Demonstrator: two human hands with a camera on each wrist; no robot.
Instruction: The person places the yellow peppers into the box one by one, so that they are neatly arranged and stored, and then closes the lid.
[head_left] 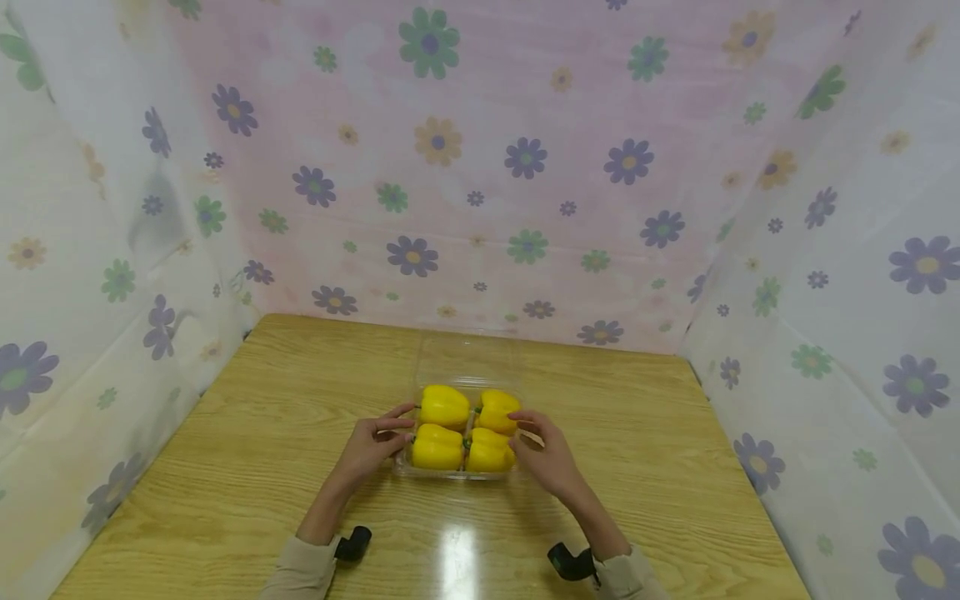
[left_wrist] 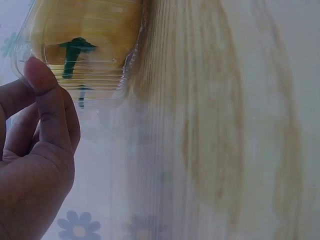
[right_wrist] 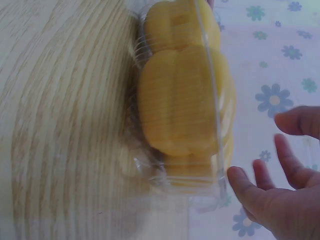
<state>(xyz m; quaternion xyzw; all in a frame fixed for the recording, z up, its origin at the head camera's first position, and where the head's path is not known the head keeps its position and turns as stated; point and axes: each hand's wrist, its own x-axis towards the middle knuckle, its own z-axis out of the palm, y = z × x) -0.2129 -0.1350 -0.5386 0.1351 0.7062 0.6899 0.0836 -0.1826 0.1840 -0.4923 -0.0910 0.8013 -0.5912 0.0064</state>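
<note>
Several yellow bell peppers (head_left: 445,407) with green stems sit in two rows in a clear plastic container (head_left: 435,474). Its hinged lid (head_left: 467,357) is folded back, away from the person. At the container's left side, my left hand (head_left: 367,448) pinches the rim between thumb and fingers; the left wrist view shows the thumb (left_wrist: 41,75) on that edge. My right hand (head_left: 549,457) is at the right side, fingers spread and loosely bent. In the right wrist view those fingers (right_wrist: 245,185) stand just off the container wall and hold nothing.
The container stands on a wood-grain table (head_left: 637,433). Flower-patterned sheets (head_left: 480,167) rise behind the table and along both sides. A black wrist device (head_left: 352,544) is worn on the left wrist, and another black device (head_left: 570,562) on the right.
</note>
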